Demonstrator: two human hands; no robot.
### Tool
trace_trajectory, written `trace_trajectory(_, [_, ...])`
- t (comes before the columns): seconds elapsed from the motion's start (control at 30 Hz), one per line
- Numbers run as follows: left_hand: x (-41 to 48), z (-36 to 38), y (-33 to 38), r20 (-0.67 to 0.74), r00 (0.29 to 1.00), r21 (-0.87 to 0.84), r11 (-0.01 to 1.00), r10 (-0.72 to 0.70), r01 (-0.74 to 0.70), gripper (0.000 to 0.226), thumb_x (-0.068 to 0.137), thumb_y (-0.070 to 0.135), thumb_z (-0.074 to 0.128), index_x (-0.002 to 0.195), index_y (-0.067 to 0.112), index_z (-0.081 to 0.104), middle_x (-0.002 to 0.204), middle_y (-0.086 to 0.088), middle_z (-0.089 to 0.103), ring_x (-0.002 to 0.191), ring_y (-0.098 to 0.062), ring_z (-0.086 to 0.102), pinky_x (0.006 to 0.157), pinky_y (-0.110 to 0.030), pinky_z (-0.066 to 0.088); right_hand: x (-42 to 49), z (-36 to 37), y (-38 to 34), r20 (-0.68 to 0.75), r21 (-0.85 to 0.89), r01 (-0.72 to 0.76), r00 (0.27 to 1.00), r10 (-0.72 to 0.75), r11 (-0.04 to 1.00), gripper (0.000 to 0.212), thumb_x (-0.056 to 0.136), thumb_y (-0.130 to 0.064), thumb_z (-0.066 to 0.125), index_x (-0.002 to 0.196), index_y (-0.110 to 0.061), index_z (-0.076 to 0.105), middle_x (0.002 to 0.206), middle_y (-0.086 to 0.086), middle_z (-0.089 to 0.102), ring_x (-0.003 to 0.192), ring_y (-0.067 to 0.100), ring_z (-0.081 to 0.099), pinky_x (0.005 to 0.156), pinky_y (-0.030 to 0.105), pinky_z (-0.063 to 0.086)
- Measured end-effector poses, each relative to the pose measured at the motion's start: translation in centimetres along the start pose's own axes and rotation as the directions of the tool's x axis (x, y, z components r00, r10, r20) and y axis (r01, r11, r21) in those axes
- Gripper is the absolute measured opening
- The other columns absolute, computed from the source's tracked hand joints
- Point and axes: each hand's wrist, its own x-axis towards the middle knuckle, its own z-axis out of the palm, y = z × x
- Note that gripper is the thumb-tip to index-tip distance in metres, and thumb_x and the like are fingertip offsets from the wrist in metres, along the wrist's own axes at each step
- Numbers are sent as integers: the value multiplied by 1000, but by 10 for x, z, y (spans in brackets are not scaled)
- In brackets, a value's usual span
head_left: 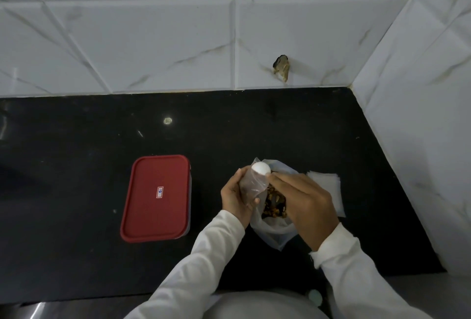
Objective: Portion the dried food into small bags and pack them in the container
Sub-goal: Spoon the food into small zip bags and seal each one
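My left hand (235, 195) grips a small clear bag (252, 186) with brown dried food in it, held upright. A white rounded part (260, 168) shows at the bag's top. My right hand (303, 201) reaches across from the right, its fingertips pinched at the small bag's neck. Under both hands lies a large open plastic bag (275, 232) with dark and orange dried food (274, 204) inside. A container with a red lid (155, 199), shut, stands on the counter left of my hands.
A stack of flat small white bags (328, 186) lies right of the large bag, partly under my right hand. The black counter (76, 140) meets tiled walls at the back and right. A dark chipped spot (281, 67) marks the back wall.
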Motion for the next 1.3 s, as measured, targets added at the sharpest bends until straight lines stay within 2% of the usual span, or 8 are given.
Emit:
trace_trajectory(0.17, [0,-5,5,-12,998,0,999,55,-55,32,90,35,58,110,15,72,111,-10,71,90,-23,68,52,-25,54,1,-32,5,-97,40,-334,937,336,942,13,89,-7,65,100,-8,71,92,0,69,79,-6,61,75,7,48])
trace_trajectory(0.33, [6,-13,8,-77,984,9,987,163,-162,34,93,26,58,123,14,66,128,-13,66,116,-34,64,75,-38,59,-28,-18,35,185,-77,-583,789,587,809,10,91,-15,64,99,-18,71,85,-11,63,79,0,59,80,25,52])
trace_trajectory(0.43, [7,-15,8,-91,974,13,978,209,-209,31,97,17,54,126,15,64,130,-13,63,118,-34,63,83,-44,58,-39,-7,38,293,-70,-592,758,584,803,11,92,-20,63,99,-23,71,89,-10,67,84,1,61,78,14,45])
trace_trajectory(0.57, [6,-15,8,-89,963,23,967,253,-252,33,98,9,53,129,17,60,135,-13,59,121,-33,61,91,-47,56,-40,1,40,362,-130,-563,739,568,816,17,93,-28,59,105,-22,70,95,-5,69,93,12,62,86,28,49])
trace_trajectory(0.77, [-3,-8,9,-79,953,70,955,294,-289,39,96,7,56,132,24,58,130,-11,61,115,-31,65,97,-50,54,-10,-3,16,172,27,-557,820,545,830,37,92,-40,57,124,-22,60,111,-7,64,103,8,60,88,19,45])
trace_trajectory(0.87, [-10,0,7,-61,952,67,953,299,-295,47,95,7,59,135,30,54,115,-9,64,106,-27,68,96,-50,54,16,-6,0,369,274,-713,698,614,645,45,89,-44,63,132,-35,50,108,-15,65,96,-7,61,73,7,47])
trace_trajectory(1.03, [-22,8,5,47,947,113,941,317,-320,55,89,6,67,136,30,53,118,-16,69,110,-34,67,94,-50,54,27,2,-8,356,380,-760,647,674,528,24,88,-36,68,111,-30,65,98,-11,71,90,0,67,87,31,57])
trace_trajectory(1.3, [-31,16,47,252,893,707,559,373,-433,19,87,23,72,103,12,70,94,-7,74,90,-25,73,81,-49,60,39,-8,-11,435,495,-768,624,649,407,11,89,-27,68,98,-23,72,92,-4,74,90,9,70,90,38,56])
